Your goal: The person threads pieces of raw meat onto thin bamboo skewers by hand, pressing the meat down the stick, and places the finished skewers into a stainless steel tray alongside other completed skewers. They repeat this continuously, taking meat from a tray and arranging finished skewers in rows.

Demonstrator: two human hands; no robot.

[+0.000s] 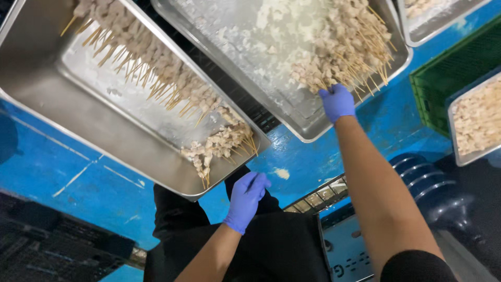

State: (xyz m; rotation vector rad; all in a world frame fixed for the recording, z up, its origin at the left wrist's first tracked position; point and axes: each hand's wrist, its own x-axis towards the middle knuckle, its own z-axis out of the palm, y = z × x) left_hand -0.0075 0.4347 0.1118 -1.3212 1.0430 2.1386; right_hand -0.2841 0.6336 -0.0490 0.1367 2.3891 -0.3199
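A: Take the middle steel tray (292, 112) as the marker. Where are the hands?

B: The right hand (337, 102), in a blue glove, sits at that tray's near rim, fingers curled into the heap of skewers (339, 52). The grip looks pinched on a few sticks, though the fingertips are hidden among them.

A: And the left hand (247, 196)?

B: Nearer the body than the tray and off to its left, just below the corner of the left tray (78, 115). Its fingers are loosely curled together and hold nothing.

A: What might go wrong?

B: The heap is tangled, so I'd judge a pull could drag neighbouring skewers over the rim onto the blue floor (313, 156). The sharp stick ends could also nick a glove.

A: Anything else?

B: The left tray's skewer row (156, 68) ends close to its corner; a knock could spill some.
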